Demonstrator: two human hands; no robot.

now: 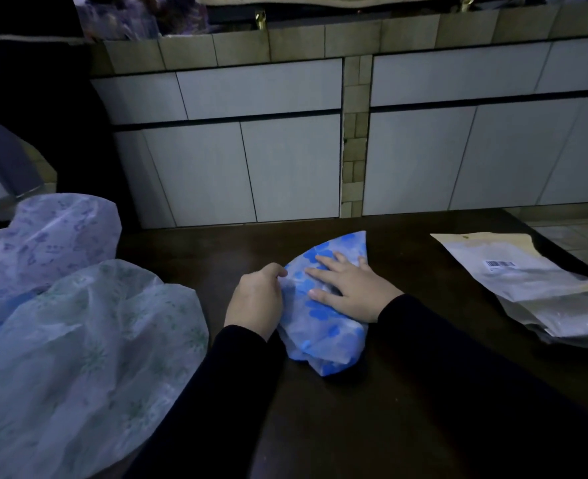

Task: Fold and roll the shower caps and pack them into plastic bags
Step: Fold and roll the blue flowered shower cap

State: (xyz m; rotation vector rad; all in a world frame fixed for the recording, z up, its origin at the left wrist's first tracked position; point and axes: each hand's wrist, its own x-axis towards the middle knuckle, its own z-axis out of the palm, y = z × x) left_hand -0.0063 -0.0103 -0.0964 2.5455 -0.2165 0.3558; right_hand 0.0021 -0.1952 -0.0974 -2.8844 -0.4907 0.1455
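Fingers of the right hand (346, 288) lie flat on a folded blue-flowered plastic shower cap (323, 305) at the middle of the dark counter (406, 392). Left hand (256, 299) pinches the cap's left edge. Clear plastic bags (534, 292) lie well right.

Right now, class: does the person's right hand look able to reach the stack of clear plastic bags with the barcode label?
Probably yes. The right hand presses flat on the blue-flowered folded shower cap, and only bare dark wooden table lies between it and the stack of clear plastic bags to its right.
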